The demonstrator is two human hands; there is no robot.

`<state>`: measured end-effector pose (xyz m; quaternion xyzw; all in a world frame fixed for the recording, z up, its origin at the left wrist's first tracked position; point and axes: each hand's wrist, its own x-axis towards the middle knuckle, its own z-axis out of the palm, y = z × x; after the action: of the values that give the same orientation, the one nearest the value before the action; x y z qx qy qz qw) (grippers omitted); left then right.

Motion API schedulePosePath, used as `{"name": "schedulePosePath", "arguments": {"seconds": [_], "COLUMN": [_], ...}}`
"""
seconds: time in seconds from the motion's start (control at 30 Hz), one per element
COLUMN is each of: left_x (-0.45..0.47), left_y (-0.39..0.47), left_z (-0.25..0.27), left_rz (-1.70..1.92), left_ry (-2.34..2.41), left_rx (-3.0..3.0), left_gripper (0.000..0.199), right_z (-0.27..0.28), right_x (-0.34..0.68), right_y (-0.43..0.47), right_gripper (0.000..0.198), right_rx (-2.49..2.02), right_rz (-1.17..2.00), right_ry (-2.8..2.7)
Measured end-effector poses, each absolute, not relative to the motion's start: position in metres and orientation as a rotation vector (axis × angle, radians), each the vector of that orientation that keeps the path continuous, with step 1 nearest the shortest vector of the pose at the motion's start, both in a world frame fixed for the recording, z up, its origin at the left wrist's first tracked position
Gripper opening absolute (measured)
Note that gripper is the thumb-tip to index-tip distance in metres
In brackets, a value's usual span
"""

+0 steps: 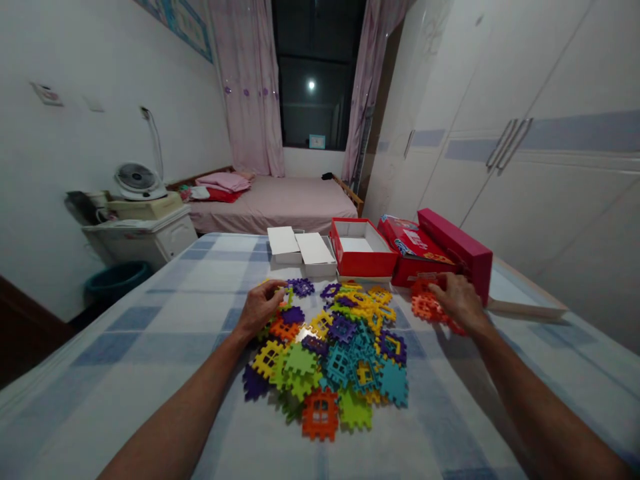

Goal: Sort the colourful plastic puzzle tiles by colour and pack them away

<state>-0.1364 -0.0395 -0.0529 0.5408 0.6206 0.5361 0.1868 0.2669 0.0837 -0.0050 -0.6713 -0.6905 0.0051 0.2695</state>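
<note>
A heap of plastic interlocking building pieces with notched edges lies on the table. The pieces are teal, green, yellow, purple and orange; some are solid squares, others have window-like openings. At the heap's far left edge, my left hand has its fingers curled, with the fingertips at a light green building piece. Off to the right, my right hand reaches over a smaller group of orange building pieces. Its thumb and fingers close on one of these at the near side of the red boxes; the palm hides part of the group.
Along the table's far side stand two white boxes, an open red box, a printed red box and a long magenta lid. A white tray-like lid lies at right. Beyond are a bed and wardrobe.
</note>
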Motion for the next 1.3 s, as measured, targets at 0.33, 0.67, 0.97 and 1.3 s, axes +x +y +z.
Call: {"name": "schedulePosePath", "arguments": {"seconds": [0.33,0.67,0.97,1.3], "left_x": [-0.150,-0.178,-0.177,-0.173], "left_y": [-0.037,-0.026,-0.021,-0.021], "left_z": [-0.048,-0.069,-0.077,-0.071], "left_rz": [1.794,1.746,1.764,1.841], "left_ry": [1.756,1.981,2.038,1.973], "left_rx": [1.193,1.079,0.951,0.825], "left_gripper": [0.035,0.034,0.032,0.038], "right_z": [0.009,-0.004,-0.010,-0.023], "right_x": [0.101,0.028,0.027,-0.034], "right_y": [-0.010,-0.027,-0.003,0.010], "right_gripper": [0.021,0.031,0.025,0.020], "right_rx": [-0.812,-0.884,-1.117,-1.134], "right_rz": [0.776,0.485,0.311,0.495], "right_ry": [-2.523,-2.880,-2.720,-2.754]}}
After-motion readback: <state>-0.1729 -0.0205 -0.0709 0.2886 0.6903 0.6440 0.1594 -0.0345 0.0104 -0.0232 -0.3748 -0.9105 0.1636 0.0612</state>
